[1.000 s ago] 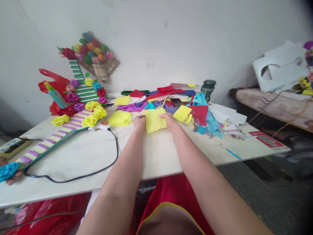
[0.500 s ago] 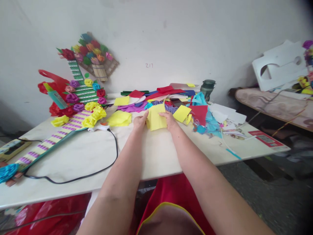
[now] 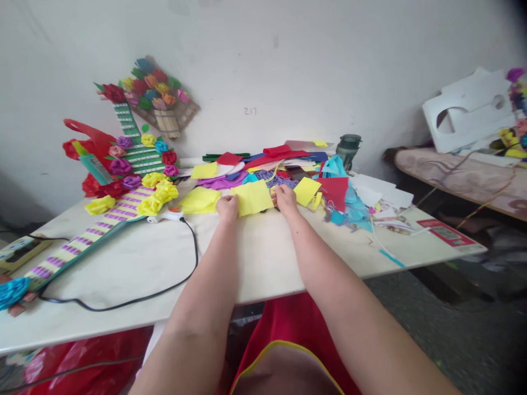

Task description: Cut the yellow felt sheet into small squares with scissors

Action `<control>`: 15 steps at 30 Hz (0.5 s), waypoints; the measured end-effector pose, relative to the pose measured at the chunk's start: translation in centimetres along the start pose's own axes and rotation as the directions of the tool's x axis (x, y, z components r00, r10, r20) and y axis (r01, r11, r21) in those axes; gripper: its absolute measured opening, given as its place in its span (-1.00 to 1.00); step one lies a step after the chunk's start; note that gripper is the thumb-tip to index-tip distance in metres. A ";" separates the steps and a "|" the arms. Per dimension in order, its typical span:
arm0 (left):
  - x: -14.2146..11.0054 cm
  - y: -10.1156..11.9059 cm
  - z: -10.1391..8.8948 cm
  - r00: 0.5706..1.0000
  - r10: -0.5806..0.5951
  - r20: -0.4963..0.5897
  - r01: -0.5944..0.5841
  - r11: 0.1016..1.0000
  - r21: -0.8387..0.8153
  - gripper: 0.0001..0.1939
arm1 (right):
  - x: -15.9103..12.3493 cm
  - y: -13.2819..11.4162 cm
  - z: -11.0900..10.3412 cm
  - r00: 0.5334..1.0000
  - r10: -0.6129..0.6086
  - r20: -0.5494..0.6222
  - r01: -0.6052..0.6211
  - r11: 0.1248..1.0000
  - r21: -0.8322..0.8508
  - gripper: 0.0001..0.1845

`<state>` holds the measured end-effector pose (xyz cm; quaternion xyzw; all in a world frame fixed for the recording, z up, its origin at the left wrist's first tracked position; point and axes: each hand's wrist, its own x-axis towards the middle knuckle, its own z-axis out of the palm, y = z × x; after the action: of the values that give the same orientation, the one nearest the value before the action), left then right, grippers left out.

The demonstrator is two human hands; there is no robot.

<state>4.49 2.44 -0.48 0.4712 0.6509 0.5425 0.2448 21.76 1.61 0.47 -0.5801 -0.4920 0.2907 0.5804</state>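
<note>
My left hand (image 3: 228,208) is closed on the left edge of a yellow crepe paper sheet (image 3: 253,198), held just above the table. The right hand (image 3: 285,198) pinches at the sheet's right edge, its fingertips partly hidden. Left of my left hand lies a stack of yellow paper (image 3: 200,201). Beyond my right hand rests a single yellow paper square (image 3: 307,191), with a red paper piece (image 3: 334,192) beside it.
A guitar-shaped craft (image 3: 94,230) with paper flowers covers the table's left side, near a glue gun (image 3: 165,215) and its black cord. Coloured paper sheets (image 3: 284,150) pile up along the wall. A dark bottle (image 3: 348,149) stands at the back right, behind white scraps (image 3: 382,190).
The yellow sheet has turned from upright to wide and sits slightly further left. My left hand has shifted left, knuckles now up; the right fingers have drawn into a pinch.
</note>
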 end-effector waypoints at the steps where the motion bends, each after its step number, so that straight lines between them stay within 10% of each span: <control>1: 0.0 0.0 -0.1 1.000 0.009 -0.019 -0.009 0.999 0.031 -0.79 | 0.0 0.0 -0.2 0.999 -0.040 -0.009 0.038 0.979 -0.198 -0.81; 7: -0.1 0.2 -0.3 0.999 0.021 -0.042 -0.016 0.994 0.110 -0.78 | -1.3 -0.7 -0.2 0.958 -0.143 0.247 0.284 0.567 -0.773 -0.72; 15: -0.1 0.3 -0.5 0.982 -0.026 -0.185 0.015 0.998 -0.062 -0.74 | -1.7 -1.4 -0.4 0.958 -0.110 0.263 0.285 0.418 -0.863 -0.61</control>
<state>4.19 2.10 -0.03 0.4040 0.6590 0.6012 0.2026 21.21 -0.33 1.46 -0.7096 -0.6818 -0.0358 0.1741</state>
